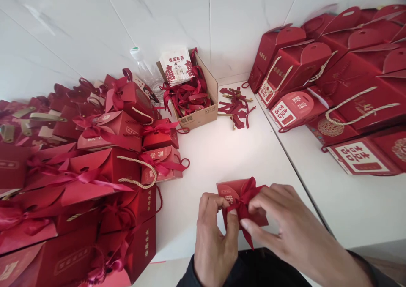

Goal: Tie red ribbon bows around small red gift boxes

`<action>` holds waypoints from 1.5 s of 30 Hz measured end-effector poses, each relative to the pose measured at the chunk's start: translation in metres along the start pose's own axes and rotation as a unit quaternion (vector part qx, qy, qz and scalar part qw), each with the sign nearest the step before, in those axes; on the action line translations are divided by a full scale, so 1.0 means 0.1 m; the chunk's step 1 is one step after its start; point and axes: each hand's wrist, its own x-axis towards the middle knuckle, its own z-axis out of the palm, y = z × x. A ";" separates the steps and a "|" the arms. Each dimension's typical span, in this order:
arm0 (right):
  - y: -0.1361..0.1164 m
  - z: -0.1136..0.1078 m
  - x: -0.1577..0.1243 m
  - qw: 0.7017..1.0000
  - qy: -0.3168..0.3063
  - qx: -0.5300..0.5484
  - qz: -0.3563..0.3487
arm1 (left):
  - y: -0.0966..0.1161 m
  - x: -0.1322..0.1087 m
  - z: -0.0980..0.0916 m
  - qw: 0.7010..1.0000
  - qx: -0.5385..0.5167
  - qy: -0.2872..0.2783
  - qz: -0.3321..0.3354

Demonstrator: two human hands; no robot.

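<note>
A small red gift box (229, 187) lies on the white table close in front of me. A dark red ribbon (250, 189) is on its top, bunched into loops, with one tail hanging over the near edge. My left hand (217, 232) pinches the ribbon at its left side between thumb and forefinger. From the right, my right hand (282, 219) is closed with its fingertips on the ribbon's loops, touching the bow's middle. The fingers partly cover the knot and the box's printed front.
Many red boxes with bows (108, 168) crowd the left. Red boxes with rope handles (349, 92) stand at the right, past a seam. At the back are a carton of ribbons (198, 120), a card stack (176, 65), a clear bottle (142, 65) and loose ribbon pieces (237, 105).
</note>
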 end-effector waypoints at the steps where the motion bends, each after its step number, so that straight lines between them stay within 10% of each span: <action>1: -0.02 0.04 -0.01 1.000 -0.016 -0.004 -0.004 | 0.00 0.00 0.01 1.000 -0.002 0.001 -0.002; 13: -0.09 -0.19 -0.07 0.964 -0.167 0.202 0.036 | 0.00 -0.01 0.06 0.999 -0.015 0.039 -0.035; 20: 0.09 -0.09 0.19 0.994 0.028 0.080 0.076 | 0.04 -0.03 0.04 1.000 -0.007 0.014 -0.007; 32: 0.04 -0.15 0.19 0.933 -0.108 0.304 0.161 | 0.03 -0.03 0.06 0.999 -0.016 0.011 -0.025; 45: 0.16 -0.06 0.26 0.907 -0.050 0.340 0.244 | 0.00 -0.02 0.00 0.999 0.011 0.017 -0.037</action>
